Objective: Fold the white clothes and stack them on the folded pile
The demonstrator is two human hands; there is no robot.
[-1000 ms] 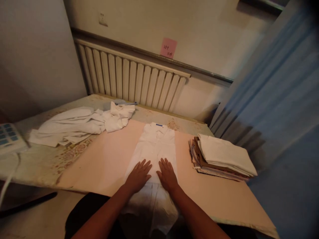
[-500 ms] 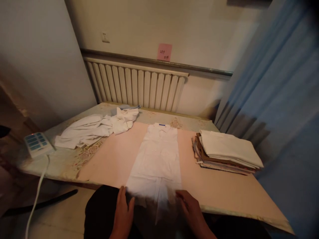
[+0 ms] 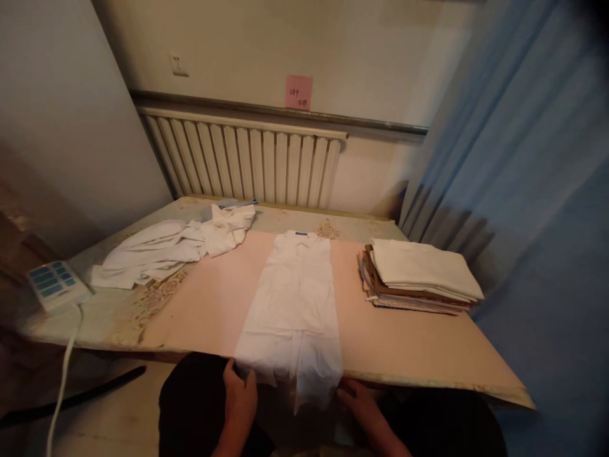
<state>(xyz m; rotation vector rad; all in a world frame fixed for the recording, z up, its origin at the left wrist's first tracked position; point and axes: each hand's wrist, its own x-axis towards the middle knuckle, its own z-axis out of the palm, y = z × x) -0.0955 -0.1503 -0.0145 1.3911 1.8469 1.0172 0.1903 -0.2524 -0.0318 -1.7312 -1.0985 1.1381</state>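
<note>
A white collared shirt (image 3: 295,289), folded into a long narrow shape, lies down the middle of the table with its collar at the far end. Its lower end hangs over the near table edge. At the hem's left corner is my left hand (image 3: 240,397), with thumb and fingers apart. My right hand (image 3: 360,403) is at the hem's right edge, its fingers bent and closed against the cloth. Its fingertips are partly hidden in shadow.
A loose white garment (image 3: 166,251) is heaped at the left. Folded clothes (image 3: 423,273) form a stack on the right. A white power strip (image 3: 57,285) with a cord sits at the left corner. A radiator (image 3: 247,158) and a blue curtain (image 3: 476,178) border the table (image 3: 428,346).
The shirt's lower end, blurred before, now hangs still over the edge. Both hands have moved slightly lower beside it. The whole view has shifted a little.
</note>
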